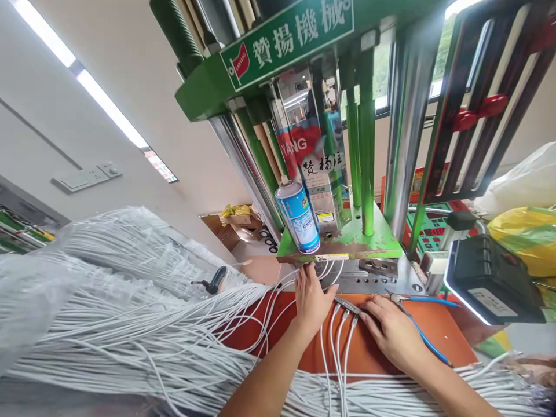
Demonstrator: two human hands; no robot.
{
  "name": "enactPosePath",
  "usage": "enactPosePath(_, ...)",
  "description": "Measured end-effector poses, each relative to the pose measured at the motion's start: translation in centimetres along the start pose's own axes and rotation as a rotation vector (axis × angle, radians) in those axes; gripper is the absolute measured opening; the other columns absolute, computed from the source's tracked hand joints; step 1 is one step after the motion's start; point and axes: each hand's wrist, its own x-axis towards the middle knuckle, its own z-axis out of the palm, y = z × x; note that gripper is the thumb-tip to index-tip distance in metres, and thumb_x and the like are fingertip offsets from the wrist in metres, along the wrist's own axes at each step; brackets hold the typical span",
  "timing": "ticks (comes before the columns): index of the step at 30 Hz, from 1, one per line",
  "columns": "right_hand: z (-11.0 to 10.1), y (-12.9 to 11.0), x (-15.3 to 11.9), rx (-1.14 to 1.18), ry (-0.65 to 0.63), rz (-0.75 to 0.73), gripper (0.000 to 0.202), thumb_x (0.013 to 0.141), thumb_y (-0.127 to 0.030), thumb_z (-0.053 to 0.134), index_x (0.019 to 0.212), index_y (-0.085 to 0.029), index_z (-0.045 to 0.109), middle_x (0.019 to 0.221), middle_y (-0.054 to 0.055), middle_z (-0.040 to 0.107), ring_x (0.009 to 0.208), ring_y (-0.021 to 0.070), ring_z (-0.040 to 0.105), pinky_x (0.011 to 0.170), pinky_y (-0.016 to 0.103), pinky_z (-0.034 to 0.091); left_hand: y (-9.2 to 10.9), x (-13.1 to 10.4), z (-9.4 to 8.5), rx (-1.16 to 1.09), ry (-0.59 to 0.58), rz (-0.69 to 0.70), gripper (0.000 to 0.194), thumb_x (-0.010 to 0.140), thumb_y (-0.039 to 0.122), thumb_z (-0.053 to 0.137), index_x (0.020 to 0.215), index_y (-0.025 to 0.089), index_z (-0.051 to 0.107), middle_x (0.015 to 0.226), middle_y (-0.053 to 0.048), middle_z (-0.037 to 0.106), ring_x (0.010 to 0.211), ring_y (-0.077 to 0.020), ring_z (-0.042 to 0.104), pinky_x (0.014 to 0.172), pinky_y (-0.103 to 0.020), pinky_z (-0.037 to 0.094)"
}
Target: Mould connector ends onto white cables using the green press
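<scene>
My left hand (311, 298) reaches to the front edge of the green machine's platen, its thumb apart from the fingers; the fingertips touch white cables there, and what they may hold is hidden. Beside it on the orange board (299, 347) lies a small metal bar (347, 305) with several white cable ends (346, 315) in a row. My right hand (388, 327) rests at the bar's right end, fingers curled and touching it. Blue-handled pliers (428, 341) lie just right of that hand. A blue and white spray can (299, 217) stands on the platen above my left hand.
A big heap of white cables (130, 313) fills the left and runs along the bottom. The green press (339, 246) with metal columns rises ahead. A black lamp (495, 284) is at the right, near a yellow plastic bag (527, 231). Boxes (238, 220) sit behind on the floor.
</scene>
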Motion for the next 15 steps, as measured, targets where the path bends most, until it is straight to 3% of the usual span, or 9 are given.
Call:
enactPosePath(5,-0.5,-0.4,0.0,0.008,0.029,-0.024,0.033,0.108,-0.036,0.04,0.095,-0.023,0.068,0.094,0.006,0.065,0.089,0.0231,0.065,0.081,0.04,0.054,0.2,-0.2,-0.6,0.166,0.004,0.003,0.065,0.086,0.031,0.075,0.142,0.012,0.048,0.141,-0.022,0.054,0.131,-0.0398,0.053,0.109,-0.056,0.044)
enactPosePath(9,-0.7,-0.1,-0.3,0.049,0.001,-0.013,0.032,0.108,-0.037,0.04,0.102,-0.023,0.068,0.098,0.007,0.067,0.093,0.0234,0.066,0.084,0.041,0.055,-0.1,0.4,-0.7,0.02,-0.032,0.011,0.058,0.085,0.025,0.076,0.137,0.015,0.052,0.136,-0.019,0.058,0.133,-0.0358,0.053,0.111,-0.053,0.043)
enactPosePath(12,-1.7,0.7,-0.3,0.1,-0.058,-0.005,0.031,0.108,-0.041,0.041,0.112,-0.023,0.066,0.107,0.008,0.068,0.099,0.0236,0.066,0.088,0.041,0.056,-0.2,1.9,-0.8,-0.242,-0.2,-0.068,0.058,0.08,0.025,0.081,0.131,0.018,0.054,0.111,-0.009,0.069,0.112,-0.0278,0.064,0.102,-0.045,0.048)
enactPosePath(15,-3.6,1.7,1.5,0.055,0.011,-0.069,0.036,0.107,-0.045,0.044,0.128,-0.02,0.06,0.126,0.013,0.066,0.118,0.0275,0.062,0.104,0.047,0.052,-0.3,4.0,-0.8,-0.618,-0.455,-0.179,0.056,0.079,0.044,0.084,0.122,0.018,0.058,0.095,-0.005,0.071,0.092,-0.0216,0.068,0.091,-0.038,0.051)
